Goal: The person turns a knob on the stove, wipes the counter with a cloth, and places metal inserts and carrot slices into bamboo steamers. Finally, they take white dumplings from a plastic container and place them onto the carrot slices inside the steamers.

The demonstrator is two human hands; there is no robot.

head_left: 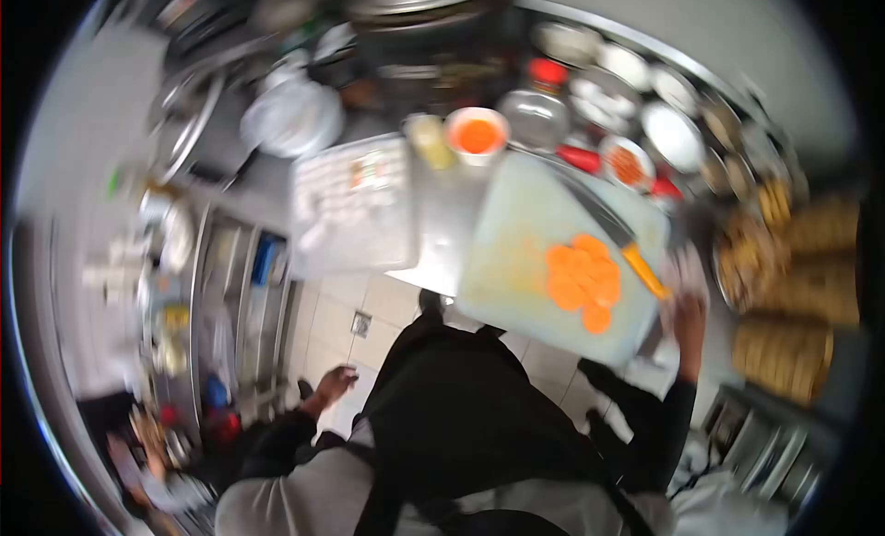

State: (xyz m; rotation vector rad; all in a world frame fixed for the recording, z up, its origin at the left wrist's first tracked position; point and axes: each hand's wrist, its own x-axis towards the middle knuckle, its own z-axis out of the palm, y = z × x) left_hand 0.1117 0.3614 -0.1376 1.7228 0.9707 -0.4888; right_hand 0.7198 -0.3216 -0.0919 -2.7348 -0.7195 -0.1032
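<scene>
My left hand [334, 383] hangs over the floor to the left of my apron, fingers loosely stretched and holding nothing. At the right edge of a pale cutting board [516, 223] is my right hand [688, 317], its fingers smeared by motion, right at a crumpled whitish cloth or plastic piece [684, 269]; I cannot tell whether it grips this. Round orange carrot slices [583, 280] lie in an overlapping pile on the board. Beside them a knife [604, 215] with an orange handle lies slantwise, its handle end close to my right hand.
Left of the board stands a translucent tray [354, 250] with rows of pale pieces. Behind are an orange-filled bowl [477, 136], a pale yellow container [429, 141] and several white bowls [673, 135]. Bamboo steamers [784, 356] stack at right. Another person's hands [143, 444] show lower left.
</scene>
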